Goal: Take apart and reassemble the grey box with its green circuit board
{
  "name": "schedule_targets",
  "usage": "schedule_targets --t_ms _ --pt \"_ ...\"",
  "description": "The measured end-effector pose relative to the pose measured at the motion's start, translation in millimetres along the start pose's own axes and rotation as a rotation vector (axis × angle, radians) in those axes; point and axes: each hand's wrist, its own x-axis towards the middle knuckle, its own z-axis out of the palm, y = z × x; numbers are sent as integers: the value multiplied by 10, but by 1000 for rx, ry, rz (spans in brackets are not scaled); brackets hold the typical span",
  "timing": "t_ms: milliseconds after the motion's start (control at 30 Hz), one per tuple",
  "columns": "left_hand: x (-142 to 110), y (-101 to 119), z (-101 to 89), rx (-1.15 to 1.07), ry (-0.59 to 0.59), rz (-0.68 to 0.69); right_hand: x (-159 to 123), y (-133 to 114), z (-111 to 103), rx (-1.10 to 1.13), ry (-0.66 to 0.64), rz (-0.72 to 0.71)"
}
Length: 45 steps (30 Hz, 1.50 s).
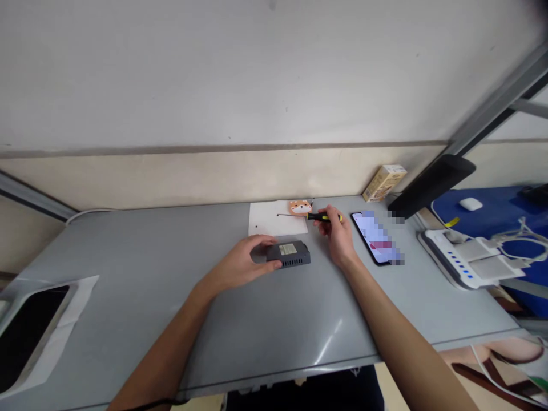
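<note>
Left fingers (pixel 262 239), parted, clasp one end of a gray box (pixel 295 254); right fingers (pixel 324 212) pinch a screwdriver (pixel 314 217).

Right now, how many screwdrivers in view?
1: the screwdriver is in the right hand, its tip over the white sheet. No others show; any behind or under things would be hidden.

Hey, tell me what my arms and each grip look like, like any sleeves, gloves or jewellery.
The left grip and right grip are bare: no gloves, and no rings that I can make out. Neither the left forearm nor right forearm shows a sleeve, watch or marking. A thin black cord crosses the left forearm low down; whether it's worn, I can't tell.
</note>
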Motion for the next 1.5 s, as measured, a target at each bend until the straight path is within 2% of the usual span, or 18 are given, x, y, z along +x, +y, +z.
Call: schedule_targets --t_ms 100,233,400,533,667,833,933,1200,1500 --pt "33 -34 -16 -40 6 -25 -22 -24 13 77 -2 37" --pt "63 -68 64 -25 125 -35 -58 -53 34 144 -27 66" --pt "88 -87 135 -45 206 -26 -106 -65 58 120 -83 60" --pt "100 -103 113 -93 304 51 -125 -30 71 66 -104 54" --pt "77 -115 73 -53 371 185 -118 33 68 43 -112 60" --pt "28 -112 71 67 402 350 -96 85 58 17 -104 72" --pt "17 -107 86 131 415 394 -93 89 63 2 -105 62" --pt "29 -121 87 258 449 425 -107 59 63 -10 -102 45" --pt "15 -94 57 265 476 409 -129 46 67 21 -126 64"
